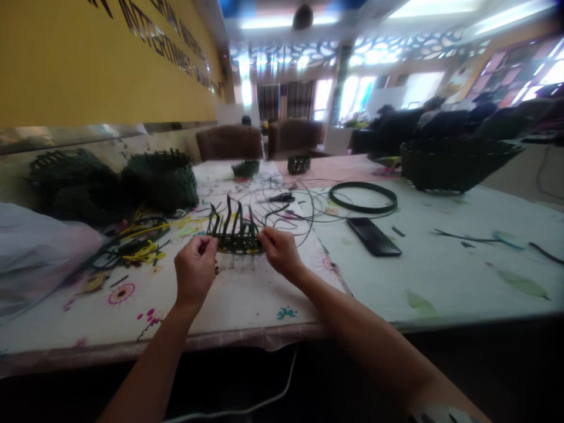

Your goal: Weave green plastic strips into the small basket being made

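Note:
A small, partly woven dark green basket (238, 239) sits on the patterned tablecloth, with several loose strips sticking up from its rim. My left hand (196, 264) is closed at its left side, thumb and fingers pinched on the basket's edge. At the right end, my right hand (279, 251) pinches the basket's other side. What exactly lies between the fingertips is too small to see. Just behind the basket lie black-handled scissors (282, 198) among thin looped strands (312, 205).
Left are large dark baskets (161, 179), yellow and green strip scraps (143, 252) and a white plastic bag (39, 255). Right are a black phone (373, 237), a green hoop (363, 197) and a big dark basket (453, 164). Small baskets (299, 164) stand farther back; people sit beyond.

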Motion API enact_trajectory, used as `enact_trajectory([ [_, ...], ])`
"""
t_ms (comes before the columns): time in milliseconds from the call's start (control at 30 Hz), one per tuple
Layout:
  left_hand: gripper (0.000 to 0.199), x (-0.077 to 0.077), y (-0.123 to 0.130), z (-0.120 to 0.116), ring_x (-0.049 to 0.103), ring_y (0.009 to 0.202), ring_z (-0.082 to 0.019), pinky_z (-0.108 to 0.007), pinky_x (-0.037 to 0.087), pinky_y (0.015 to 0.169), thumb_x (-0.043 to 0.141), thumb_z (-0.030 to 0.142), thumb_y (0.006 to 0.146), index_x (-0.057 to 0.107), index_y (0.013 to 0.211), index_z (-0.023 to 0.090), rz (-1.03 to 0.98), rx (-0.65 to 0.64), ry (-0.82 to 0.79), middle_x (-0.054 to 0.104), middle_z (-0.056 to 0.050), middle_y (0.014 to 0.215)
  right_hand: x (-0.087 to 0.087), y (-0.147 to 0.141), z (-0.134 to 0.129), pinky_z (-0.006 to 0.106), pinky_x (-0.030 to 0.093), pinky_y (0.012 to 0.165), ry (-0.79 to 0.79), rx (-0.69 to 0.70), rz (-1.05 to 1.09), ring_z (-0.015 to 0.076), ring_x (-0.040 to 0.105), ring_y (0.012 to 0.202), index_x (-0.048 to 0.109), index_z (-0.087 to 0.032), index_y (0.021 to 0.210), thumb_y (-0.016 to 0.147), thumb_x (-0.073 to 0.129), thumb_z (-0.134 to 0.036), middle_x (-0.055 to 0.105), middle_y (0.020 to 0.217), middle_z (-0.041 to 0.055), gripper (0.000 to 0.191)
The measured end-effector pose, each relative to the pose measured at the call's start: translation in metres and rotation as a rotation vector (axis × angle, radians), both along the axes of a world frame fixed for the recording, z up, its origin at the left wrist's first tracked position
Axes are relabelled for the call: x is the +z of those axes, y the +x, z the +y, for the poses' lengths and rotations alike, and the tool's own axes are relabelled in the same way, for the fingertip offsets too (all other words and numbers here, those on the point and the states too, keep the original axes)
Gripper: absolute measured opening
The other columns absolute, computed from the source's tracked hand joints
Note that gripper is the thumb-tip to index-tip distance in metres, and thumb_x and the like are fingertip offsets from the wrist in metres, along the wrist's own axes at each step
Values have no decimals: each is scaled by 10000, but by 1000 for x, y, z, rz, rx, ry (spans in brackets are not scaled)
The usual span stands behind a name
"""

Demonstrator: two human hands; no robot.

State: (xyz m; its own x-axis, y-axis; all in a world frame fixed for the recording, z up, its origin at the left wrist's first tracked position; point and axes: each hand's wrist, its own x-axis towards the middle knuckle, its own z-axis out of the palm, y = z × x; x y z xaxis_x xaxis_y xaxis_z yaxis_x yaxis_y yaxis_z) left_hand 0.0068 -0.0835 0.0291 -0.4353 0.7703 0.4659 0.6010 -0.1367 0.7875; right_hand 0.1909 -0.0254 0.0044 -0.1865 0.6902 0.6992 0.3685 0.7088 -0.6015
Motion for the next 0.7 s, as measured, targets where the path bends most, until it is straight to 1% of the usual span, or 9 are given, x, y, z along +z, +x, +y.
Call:
enact_trajectory([
  [167,186,4,-4,-1,582,536,-129,-243,419,568,568,346,806,640,761,181,117,-28,0,589,25,578,0,0,0,255,246,556,-6,0,16,99,349,534,354,-209,614,921,459,-298,378,553,-36,337],
  [300,210,6,-10,1,600,563,-136,-254,430,595,563,374,806,626,744,183,103,-83,-55,603,20,612,0,0,0,257,241,555,-3,-10,20,99,344,531,344,-209,610,920,463,-304,375,547,-36,345],
  [400,210,6,-15,2,595,583,-140,-261,430,612,555,378,808,619,743,189,142,-113,-46,602,16,629,0,-1,-1,256,239,554,5,0,19,99,348,531,341,-208,606,916,469,-294,378,547,-35,346],
  [533,197,3,-20,0,582,603,-138,-268,425,632,535,360,827,636,791,195,258,-148,-16,608,11,663,0,-1,-1,257,237,553,-3,-6,25,99,346,531,343,-208,607,911,473,-294,376,547,-36,342],
  [700,191,4,-26,1,592,620,-132,-264,435,635,536,338,838,651,854,186,253,-201,-18,620,3,728,1,-1,0,256,238,551,-10,-12,26,97,332,530,329,-209,602,912,468,-298,370,548,-38,351],
])
